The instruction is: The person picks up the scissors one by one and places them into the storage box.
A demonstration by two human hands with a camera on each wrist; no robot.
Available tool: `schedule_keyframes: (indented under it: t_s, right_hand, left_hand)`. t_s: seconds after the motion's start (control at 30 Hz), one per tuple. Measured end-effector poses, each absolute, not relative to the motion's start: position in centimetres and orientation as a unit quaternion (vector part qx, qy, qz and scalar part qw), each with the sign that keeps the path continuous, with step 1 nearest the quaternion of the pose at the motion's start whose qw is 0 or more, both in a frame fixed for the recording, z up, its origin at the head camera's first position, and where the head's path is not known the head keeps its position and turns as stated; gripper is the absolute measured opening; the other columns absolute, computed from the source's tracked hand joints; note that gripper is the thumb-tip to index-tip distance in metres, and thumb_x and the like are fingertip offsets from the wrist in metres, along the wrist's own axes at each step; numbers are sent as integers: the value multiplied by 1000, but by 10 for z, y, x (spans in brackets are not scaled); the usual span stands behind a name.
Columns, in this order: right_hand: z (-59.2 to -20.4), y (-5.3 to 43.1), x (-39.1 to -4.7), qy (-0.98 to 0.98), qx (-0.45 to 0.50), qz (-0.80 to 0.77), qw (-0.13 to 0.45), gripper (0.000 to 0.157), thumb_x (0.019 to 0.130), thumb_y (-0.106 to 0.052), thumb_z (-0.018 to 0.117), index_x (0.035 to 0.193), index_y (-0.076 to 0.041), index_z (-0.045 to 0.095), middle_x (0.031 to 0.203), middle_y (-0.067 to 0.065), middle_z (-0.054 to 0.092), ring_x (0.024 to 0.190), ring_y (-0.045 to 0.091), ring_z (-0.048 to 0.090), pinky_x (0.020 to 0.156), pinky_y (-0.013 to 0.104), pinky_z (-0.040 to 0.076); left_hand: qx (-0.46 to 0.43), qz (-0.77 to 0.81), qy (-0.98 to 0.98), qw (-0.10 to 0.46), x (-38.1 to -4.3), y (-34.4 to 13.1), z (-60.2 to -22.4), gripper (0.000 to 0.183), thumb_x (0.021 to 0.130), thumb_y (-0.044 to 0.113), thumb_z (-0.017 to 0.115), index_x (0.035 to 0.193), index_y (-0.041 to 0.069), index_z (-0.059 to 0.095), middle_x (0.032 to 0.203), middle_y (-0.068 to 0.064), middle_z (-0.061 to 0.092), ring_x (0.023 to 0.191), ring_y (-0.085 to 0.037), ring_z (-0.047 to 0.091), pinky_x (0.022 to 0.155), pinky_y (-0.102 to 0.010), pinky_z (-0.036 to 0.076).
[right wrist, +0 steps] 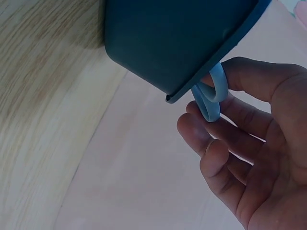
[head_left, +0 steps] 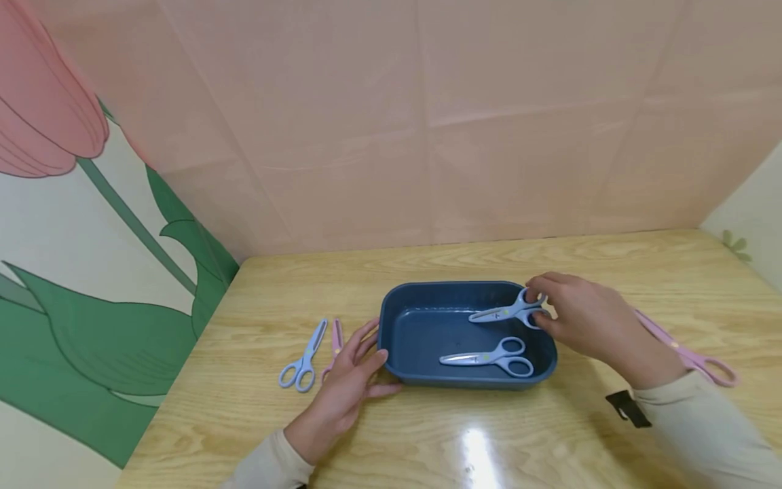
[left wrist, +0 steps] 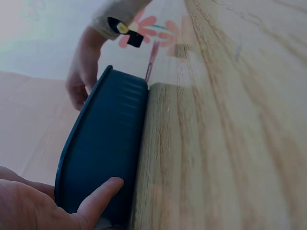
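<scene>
Basin: a dark blue, rounded rectangular basin (head_left: 421, 336) stands on the pale wood-grain table (head_left: 464, 265), between the two hands.
Right hand: the right hand (head_left: 586, 316), at the basin's right end, has its thumb and fingers bent about the handle loops of light-blue scissors with metal blades (head_left: 502, 313), pinching them with little gap.
Held scissors: blades point left over the basin's interior, loops by the right rim; whether the blades touch the floor cannot be told.
Left hand: the left hand (head_left: 348, 387) has fingers spread and nearly straight, touching the basin's left corner.
Scissors inside: a second light-blue pair (head_left: 487, 356) lies flat near the front wall, loops to the right.
Scissors at left: an all-light-blue pair (head_left: 303, 361) lies on the table beside a pink pair (head_left: 337, 335), partly covered by the left hand.
Scissors at right: another pink pair (head_left: 675, 345) lies beyond the right wrist.
Backdrop: pinkish wall covering (head_left: 366, 136); painted tulip (head_left: 49, 115) at left.
</scene>
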State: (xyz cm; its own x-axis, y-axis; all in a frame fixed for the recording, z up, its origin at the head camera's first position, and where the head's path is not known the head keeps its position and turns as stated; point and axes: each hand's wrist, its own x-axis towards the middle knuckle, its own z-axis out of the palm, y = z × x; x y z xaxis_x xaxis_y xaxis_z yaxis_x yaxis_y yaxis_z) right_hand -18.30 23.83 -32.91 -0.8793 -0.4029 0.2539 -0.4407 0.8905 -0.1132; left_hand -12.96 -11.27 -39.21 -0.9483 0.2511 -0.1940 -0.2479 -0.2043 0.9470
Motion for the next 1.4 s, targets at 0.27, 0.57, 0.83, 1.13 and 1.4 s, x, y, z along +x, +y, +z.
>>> schedule_keyframes:
  t_s: [0.27, 0.57, 0.83, 1.13, 1.4]
  right_hand:
    - [-331, 232, -182, -964, 222, 89, 118, 21, 79, -19, 78, 99, -14, 72, 112, 10, 72, 78, 21, 66, 56, 40, 54]
    - [-333, 224, -181, -965, 221, 87, 110, 18, 78, -18, 80, 95, -13, 75, 122, 15, 70, 105, 37, 66, 72, 51, 59]
    - [-334, 221, -183, -965, 219, 75, 124, 17, 81, -12, 78, 97, -10, 78, 126, 13, 68, 112, 37, 63, 78, 50, 58]
    - [-327, 233, -187, -960, 220, 88, 148, 18, 84, -17, 75, 100, -9, 77, 121, 14, 71, 106, 38, 67, 80, 54, 57]
    - [-317, 256, -179, -966, 187, 112, 140, 21, 87, -20, 72, 106, -12, 76, 116, 10, 73, 90, 25, 70, 68, 48, 56]
  left_hand:
    - [1, 776, 609, 162, -130, -114, -392, 59, 103, 11, 51, 157, 20, 27, 165, -17, 22, 134, -42, 50, 88, -59, 56]
    - [-2, 779, 607, 159, -131, -115, -390, 60, 103, 9, 50, 157, 19, 27, 165, -17, 22, 134, -43, 49, 88, -59, 56]
    - [-3, 778, 608, 159, -130, -115, -388, 59, 103, 10, 50, 157, 20, 27, 165, -17, 22, 135, -43, 48, 88, -60, 55]
    - [-1, 778, 609, 155, -131, -116, -388, 59, 103, 9, 50, 157, 19, 28, 164, -18, 22, 134, -43, 49, 87, -60, 56]
    - [-9, 776, 611, 158, -129, -113, -392, 59, 103, 10, 52, 157, 18, 29, 164, -18, 25, 132, -41, 52, 86, -58, 57]
